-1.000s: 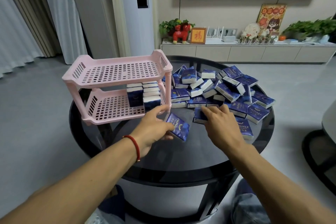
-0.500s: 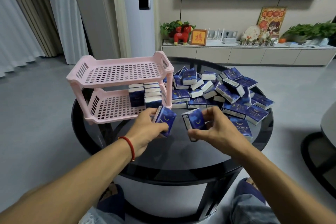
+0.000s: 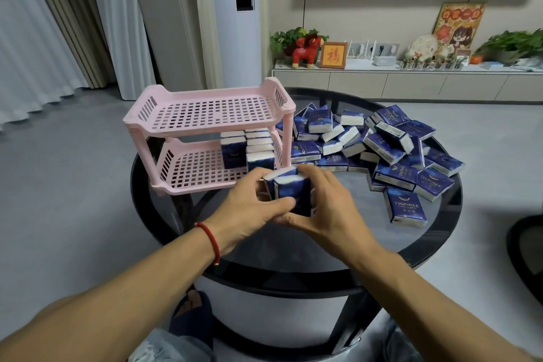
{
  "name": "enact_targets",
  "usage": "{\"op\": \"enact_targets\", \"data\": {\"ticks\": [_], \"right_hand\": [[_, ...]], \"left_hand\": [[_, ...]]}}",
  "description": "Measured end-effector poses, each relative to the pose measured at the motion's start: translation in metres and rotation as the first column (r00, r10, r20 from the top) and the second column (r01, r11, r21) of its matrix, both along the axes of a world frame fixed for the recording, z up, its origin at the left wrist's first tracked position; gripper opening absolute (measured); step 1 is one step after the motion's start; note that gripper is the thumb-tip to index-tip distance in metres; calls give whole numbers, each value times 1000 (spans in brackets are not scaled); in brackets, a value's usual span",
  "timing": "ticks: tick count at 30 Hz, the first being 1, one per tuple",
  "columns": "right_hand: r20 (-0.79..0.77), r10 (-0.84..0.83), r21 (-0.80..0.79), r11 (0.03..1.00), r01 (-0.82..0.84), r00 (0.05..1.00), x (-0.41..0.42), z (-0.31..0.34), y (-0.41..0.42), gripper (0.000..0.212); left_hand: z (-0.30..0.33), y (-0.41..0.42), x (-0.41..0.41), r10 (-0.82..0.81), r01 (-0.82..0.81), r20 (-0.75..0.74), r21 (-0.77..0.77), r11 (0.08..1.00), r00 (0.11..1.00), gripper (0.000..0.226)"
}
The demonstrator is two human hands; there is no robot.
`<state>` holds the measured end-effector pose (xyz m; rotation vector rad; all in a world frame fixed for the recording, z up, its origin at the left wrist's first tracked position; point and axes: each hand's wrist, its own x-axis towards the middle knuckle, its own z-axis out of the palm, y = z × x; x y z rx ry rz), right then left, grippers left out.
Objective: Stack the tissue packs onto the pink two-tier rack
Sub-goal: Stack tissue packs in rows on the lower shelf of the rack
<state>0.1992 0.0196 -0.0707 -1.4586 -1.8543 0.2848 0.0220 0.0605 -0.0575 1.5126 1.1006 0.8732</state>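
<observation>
A pink two-tier rack (image 3: pixel 205 126) stands on the left of a round black glass table (image 3: pixel 293 250). Its top tier is bare; several blue and white tissue packs (image 3: pixel 248 148) stand at the right end of the lower tier. My left hand (image 3: pixel 249 211) and my right hand (image 3: pixel 329 211) are pressed together, gripping two upright blue tissue packs (image 3: pixel 292 189) side by side just in front of the rack's right end. A heap of several loose blue packs (image 3: pixel 382 150) lies on the table's right half.
A lone pack (image 3: pixel 407 207) lies nearest the table's right front edge. Behind the table are a low white cabinet (image 3: pixel 411 84) with ornaments and plants, a wall television and a tall white unit (image 3: pixel 232 17). A dark chair edge (image 3: pixel 526 250) shows at right.
Each hand lifted a pack off the table. The hands then came together, so the two packs now stand side by side between them, closer to the rack.
</observation>
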Motion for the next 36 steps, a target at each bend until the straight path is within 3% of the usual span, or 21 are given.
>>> {"op": "enact_targets", "data": {"ticks": [3, 9, 15, 19, 22, 28, 32, 36], "right_hand": [[-43, 77, -19, 997, -78, 996, 1, 6, 3, 89], [32, 108, -77, 991, -105, 994, -9, 4, 7, 57], [-12, 128, -131, 983, -128, 992, -5, 8, 20, 56], [-2, 154, -107, 982, -153, 988, -10, 7, 27, 66], [-109, 164, -105, 979, -175, 980, -13, 13, 30, 63], [-252, -70, -61, 997, 56, 965, -14, 13, 40, 21], [-291, -218, -91, 976, 200, 932, -14, 8, 53, 25], [-300, -266, -179, 959, 220, 916, -13, 4, 63, 41]], "left_hand": [[4, 7, -14, -46, 75, -162, 182, 980, 986, 50], [-5, 3, -27, -83, 216, -449, 254, 943, 890, 57], [-7, 5, -37, -105, 188, -375, 192, 963, 921, 64], [-6, 7, -45, -43, 131, -317, 262, 956, 947, 49], [0, 16, -60, 50, 49, -295, 318, 947, 954, 47], [11, 31, -81, 309, -173, -252, 447, 878, 917, 48], [11, 46, -74, 408, -254, -269, 462, 849, 873, 45], [5, 62, -64, 406, -249, -314, 436, 865, 858, 49]]}}
